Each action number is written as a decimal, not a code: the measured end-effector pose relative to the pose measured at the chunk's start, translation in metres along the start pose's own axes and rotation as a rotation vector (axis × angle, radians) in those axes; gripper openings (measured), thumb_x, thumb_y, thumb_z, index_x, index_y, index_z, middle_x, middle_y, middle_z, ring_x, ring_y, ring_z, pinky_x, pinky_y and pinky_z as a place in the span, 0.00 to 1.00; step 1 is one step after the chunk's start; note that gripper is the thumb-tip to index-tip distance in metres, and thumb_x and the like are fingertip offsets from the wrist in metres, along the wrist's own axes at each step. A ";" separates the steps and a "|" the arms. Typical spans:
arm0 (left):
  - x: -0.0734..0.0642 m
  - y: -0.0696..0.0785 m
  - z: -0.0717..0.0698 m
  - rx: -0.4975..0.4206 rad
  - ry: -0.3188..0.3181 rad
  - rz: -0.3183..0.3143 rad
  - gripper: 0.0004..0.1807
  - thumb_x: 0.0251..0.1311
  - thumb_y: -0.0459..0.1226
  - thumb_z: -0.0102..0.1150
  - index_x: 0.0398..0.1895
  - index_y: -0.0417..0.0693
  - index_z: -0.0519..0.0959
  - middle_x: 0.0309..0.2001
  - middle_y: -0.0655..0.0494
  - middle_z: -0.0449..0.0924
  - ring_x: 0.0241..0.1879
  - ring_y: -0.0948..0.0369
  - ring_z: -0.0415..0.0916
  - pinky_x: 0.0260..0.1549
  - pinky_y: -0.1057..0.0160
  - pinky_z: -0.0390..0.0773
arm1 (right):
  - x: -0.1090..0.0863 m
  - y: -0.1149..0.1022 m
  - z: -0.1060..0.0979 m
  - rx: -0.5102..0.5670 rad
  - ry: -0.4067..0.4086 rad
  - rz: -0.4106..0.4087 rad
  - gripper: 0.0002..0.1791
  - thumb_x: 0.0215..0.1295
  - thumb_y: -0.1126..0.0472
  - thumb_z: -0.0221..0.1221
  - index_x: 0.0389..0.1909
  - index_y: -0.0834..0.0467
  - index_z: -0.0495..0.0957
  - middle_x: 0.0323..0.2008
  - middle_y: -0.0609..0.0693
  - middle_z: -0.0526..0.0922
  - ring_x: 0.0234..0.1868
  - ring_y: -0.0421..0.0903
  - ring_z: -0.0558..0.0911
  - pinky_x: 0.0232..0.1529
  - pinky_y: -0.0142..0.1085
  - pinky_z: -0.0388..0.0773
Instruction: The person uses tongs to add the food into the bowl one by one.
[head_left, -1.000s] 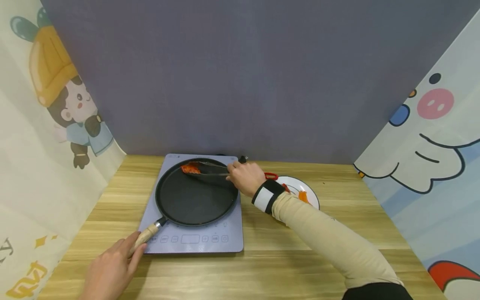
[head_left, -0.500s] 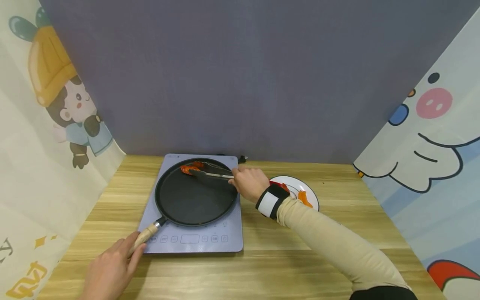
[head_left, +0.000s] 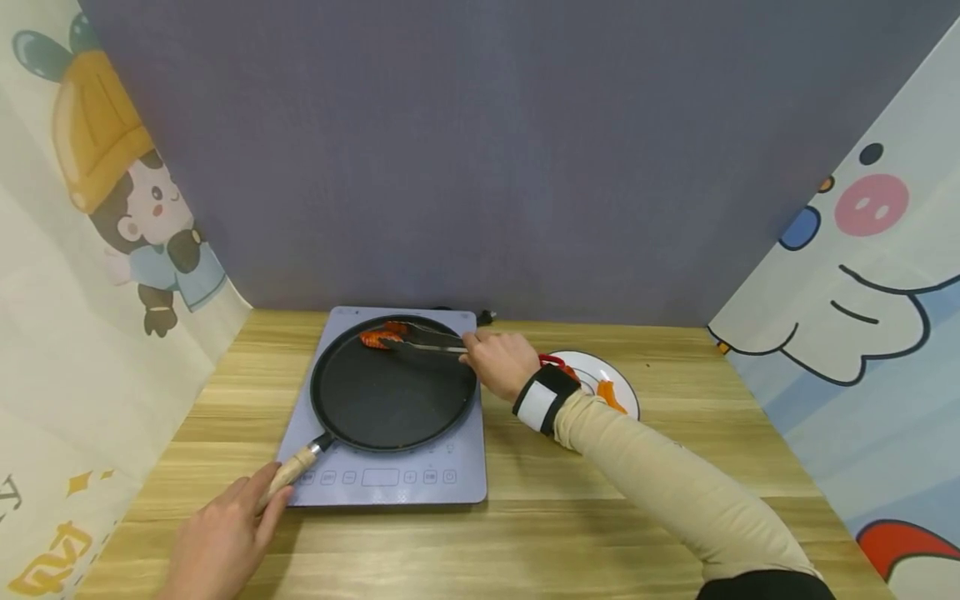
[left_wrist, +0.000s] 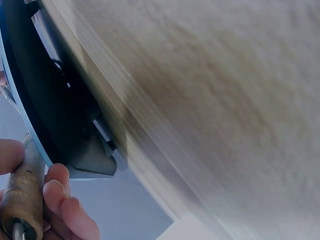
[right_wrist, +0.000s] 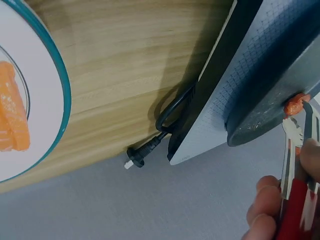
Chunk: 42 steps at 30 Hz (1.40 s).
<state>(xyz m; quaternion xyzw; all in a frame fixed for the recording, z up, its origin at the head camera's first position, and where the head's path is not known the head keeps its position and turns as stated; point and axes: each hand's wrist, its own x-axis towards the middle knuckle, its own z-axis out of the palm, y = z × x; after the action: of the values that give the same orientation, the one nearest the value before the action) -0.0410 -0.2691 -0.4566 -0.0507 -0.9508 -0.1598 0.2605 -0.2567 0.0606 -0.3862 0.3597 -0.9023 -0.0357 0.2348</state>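
My left hand (head_left: pixel 225 529) grips the wooden handle (head_left: pixel 288 475) of a flat black frying pan (head_left: pixel 397 400). In the left wrist view, fingers and thumb wrap this handle (left_wrist: pixel 26 190). My right hand (head_left: pixel 500 362) holds metal tongs (head_left: pixel 427 348), whose red grip (right_wrist: pixel 292 212) shows in the right wrist view. The tongs' tips are at a reddish-orange ridged food piece (head_left: pixel 378 339) near the pan's far left rim. A second reddish bit lies just behind it. In the right wrist view the tips touch or nearly touch the food (right_wrist: pixel 296 104); the exact hold cannot be told.
Under the pan is a pale induction cooktop (head_left: pixel 382 493) on a wooden table (head_left: pixel 570 533). A white plate (head_left: pixel 588 364) with orange slices (head_left: pixel 611 396) and a red piece stands to the right, partly behind my forearm. A black plug (right_wrist: pixel 137 156) lies behind the cooktop.
My right hand has shifted slightly right and toward me. The tongs' near arm now crosses the food's right end, and the food looks more spread out. The left hand stays put.
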 end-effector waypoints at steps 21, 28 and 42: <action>0.000 -0.001 -0.001 0.019 -0.031 -0.023 0.21 0.56 0.42 0.66 0.49 0.41 0.78 0.22 0.51 0.75 0.14 0.58 0.67 0.10 0.55 0.61 | -0.004 -0.012 -0.007 0.044 -0.116 0.123 0.22 0.67 0.40 0.49 0.36 0.57 0.66 0.24 0.47 0.70 0.18 0.46 0.75 0.16 0.41 0.70; -0.001 -0.001 -0.001 0.013 -0.023 -0.018 0.21 0.55 0.42 0.66 0.49 0.41 0.78 0.24 0.48 0.77 0.16 0.53 0.72 0.10 0.53 0.63 | -0.012 -0.013 -0.006 0.008 -0.090 0.071 0.29 0.66 0.32 0.47 0.34 0.57 0.66 0.22 0.47 0.69 0.14 0.45 0.73 0.13 0.39 0.67; 0.000 0.001 -0.002 0.013 -0.037 -0.015 0.20 0.57 0.42 0.65 0.49 0.40 0.78 0.21 0.53 0.72 0.15 0.62 0.61 0.11 0.59 0.58 | -0.022 -0.011 -0.014 0.095 -0.045 0.091 0.25 0.68 0.36 0.48 0.35 0.56 0.67 0.22 0.46 0.68 0.14 0.45 0.70 0.12 0.39 0.64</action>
<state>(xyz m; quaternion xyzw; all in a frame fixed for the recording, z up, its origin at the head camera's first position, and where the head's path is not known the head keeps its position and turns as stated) -0.0400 -0.2687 -0.4541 -0.0449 -0.9568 -0.1545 0.2422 -0.2295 0.0687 -0.3846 0.3281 -0.9234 0.0099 0.1987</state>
